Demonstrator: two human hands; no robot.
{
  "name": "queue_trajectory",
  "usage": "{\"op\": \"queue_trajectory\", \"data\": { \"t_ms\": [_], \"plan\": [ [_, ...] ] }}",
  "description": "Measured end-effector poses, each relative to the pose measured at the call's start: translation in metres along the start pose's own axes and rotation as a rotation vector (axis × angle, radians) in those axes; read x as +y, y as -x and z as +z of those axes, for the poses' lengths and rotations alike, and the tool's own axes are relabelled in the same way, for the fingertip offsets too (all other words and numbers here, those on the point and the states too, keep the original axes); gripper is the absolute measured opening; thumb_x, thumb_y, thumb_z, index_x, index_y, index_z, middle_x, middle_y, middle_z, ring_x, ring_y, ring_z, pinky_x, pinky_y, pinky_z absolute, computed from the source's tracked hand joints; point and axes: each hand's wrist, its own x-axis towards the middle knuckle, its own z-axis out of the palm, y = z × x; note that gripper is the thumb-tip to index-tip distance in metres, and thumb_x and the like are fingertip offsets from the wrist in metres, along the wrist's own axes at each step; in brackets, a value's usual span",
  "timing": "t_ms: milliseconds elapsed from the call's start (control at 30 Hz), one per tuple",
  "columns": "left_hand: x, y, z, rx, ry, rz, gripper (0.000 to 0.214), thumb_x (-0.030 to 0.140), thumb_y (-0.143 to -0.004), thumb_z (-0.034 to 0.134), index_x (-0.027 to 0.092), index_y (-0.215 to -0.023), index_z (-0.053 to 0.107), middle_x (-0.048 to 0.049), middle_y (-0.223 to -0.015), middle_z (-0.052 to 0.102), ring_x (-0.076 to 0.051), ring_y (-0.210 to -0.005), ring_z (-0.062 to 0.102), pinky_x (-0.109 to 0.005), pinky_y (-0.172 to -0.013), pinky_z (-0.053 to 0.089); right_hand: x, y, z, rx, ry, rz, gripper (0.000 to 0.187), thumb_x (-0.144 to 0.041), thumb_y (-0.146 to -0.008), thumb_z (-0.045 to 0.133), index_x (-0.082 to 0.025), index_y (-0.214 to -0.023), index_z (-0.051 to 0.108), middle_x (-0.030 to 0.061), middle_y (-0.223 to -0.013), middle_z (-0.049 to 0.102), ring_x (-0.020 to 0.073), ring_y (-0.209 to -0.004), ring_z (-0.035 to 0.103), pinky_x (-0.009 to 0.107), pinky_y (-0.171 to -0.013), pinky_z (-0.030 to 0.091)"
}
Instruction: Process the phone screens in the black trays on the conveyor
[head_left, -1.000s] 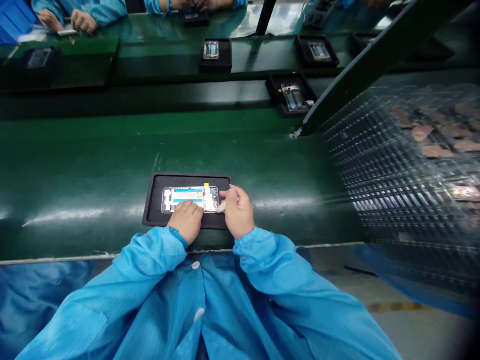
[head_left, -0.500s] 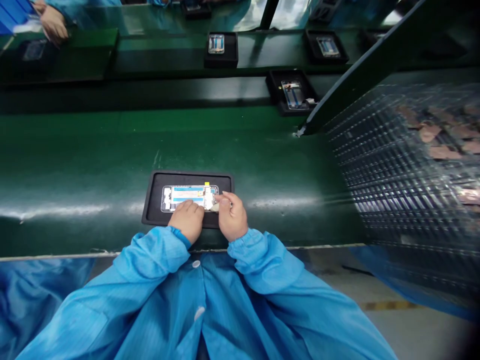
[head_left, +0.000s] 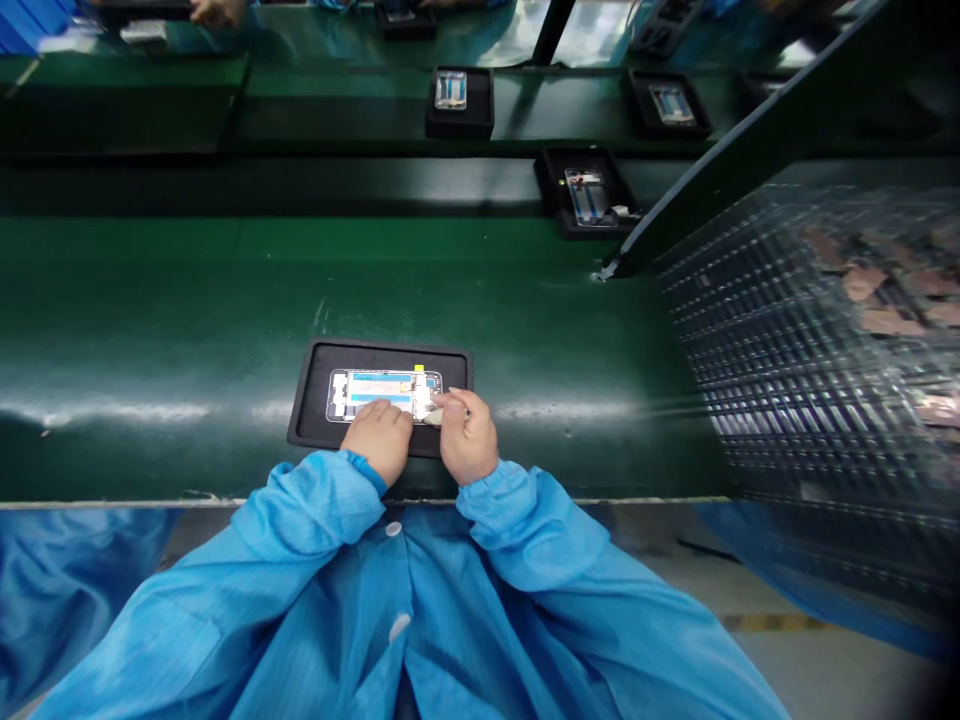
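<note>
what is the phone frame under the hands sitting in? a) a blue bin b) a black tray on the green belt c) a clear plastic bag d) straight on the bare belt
b: the phone frame lies inside a black tray on the green belt, with the left hand resting on its near edge and the right hand touching its right end.

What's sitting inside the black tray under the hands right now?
The black tray holds one opened phone frame, lying flat, with blue strips and a small yellow tab. The left hand covers its near edge; the right hand hides its right end, pressing a small whitish piece there.
</note>
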Motion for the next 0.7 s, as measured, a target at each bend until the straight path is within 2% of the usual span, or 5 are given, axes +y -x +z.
{"op": "queue_trajectory", "data": {
  "t_ms": [300, 500, 567, 633, 700],
  "plan": [
    [-0.003, 0.001, 0.002, 0.019, 0.041, 0.008, 0.022, 0.014, -0.079, 0.042, 0.016, -0.087, 0.062, -0.0067, -0.083, 0.063, -0.021, -0.090, 0.055, -0.036, -0.086, 0.041, -0.001, -0.001, -0.001, -0.075, 0.089, -0.033, 0.027, -0.024, -0.089, 0.028, -0.016, -0.098, 0.052, 0.0085, -0.095, 0.060, 0.0183, -0.093, 0.054, 0.028, -0.086, 0.042],
    [-0.006, 0.002, 0.007, 0.056, 0.023, 0.030, 0.021, 0.014, -0.079, 0.043, 0.014, -0.087, 0.062, -0.0072, -0.084, 0.063, -0.022, -0.091, 0.055, -0.036, -0.088, 0.041, -0.026, -0.019, -0.005, -0.367, 0.264, -0.159, 0.021, -0.019, -0.088, 0.037, -0.016, -0.089, 0.058, 0.0062, -0.088, 0.060, 0.0185, -0.086, 0.055, 0.024, -0.082, 0.041],
    [-0.007, 0.002, 0.009, 0.075, 0.020, 0.025, 0.020, 0.014, -0.078, 0.044, 0.013, -0.086, 0.062, -0.0078, -0.083, 0.063, -0.022, -0.090, 0.055, -0.036, -0.087, 0.041, -0.029, -0.023, -0.004, -0.411, 0.293, -0.171, 0.018, -0.019, -0.088, 0.040, -0.017, -0.088, 0.058, 0.0056, -0.088, 0.060, 0.0187, -0.088, 0.054, 0.024, -0.083, 0.039],
    [-0.007, 0.002, 0.011, 0.098, 0.036, 0.022, 0.018, 0.013, -0.078, 0.045, 0.013, -0.083, 0.062, -0.0074, -0.081, 0.063, -0.021, -0.088, 0.056, -0.035, -0.086, 0.041, -0.026, -0.025, -0.001, -0.378, 0.238, -0.113, 0.016, -0.020, -0.088, 0.041, -0.018, -0.090, 0.057, 0.0049, -0.090, 0.060, 0.0180, -0.089, 0.054, 0.023, -0.083, 0.040],
    [-0.006, 0.002, 0.011, 0.120, 0.063, 0.022, 0.017, 0.014, -0.079, 0.045, 0.015, -0.081, 0.062, -0.0065, -0.079, 0.063, -0.020, -0.085, 0.055, -0.035, -0.085, 0.041, -0.018, -0.025, 0.002, -0.269, 0.099, 0.018, 0.019, -0.023, -0.089, 0.038, -0.018, -0.095, 0.055, 0.0044, -0.090, 0.060, 0.0168, -0.087, 0.055, 0.022, -0.080, 0.042]
  ]
}}
